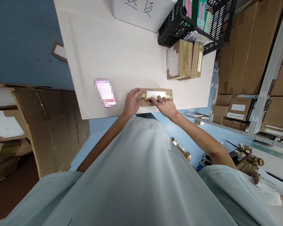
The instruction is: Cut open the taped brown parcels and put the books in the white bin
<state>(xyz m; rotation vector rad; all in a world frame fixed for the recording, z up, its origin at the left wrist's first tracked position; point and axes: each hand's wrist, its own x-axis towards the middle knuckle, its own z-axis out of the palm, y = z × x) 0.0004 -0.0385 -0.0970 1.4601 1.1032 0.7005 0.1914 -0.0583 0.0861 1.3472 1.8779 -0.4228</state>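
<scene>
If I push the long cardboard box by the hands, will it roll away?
The long cardboard box would probably slide, not roll, because its sides look flat. It seems fairly stiff, with straight edges. Its shiny tape might feel slippery.

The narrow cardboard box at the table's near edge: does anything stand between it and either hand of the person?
Nothing visible blocks the left hand, which is at the left end of the narrow cardboard box. The right hand holds a red-and-black tool over the box's top.
</scene>
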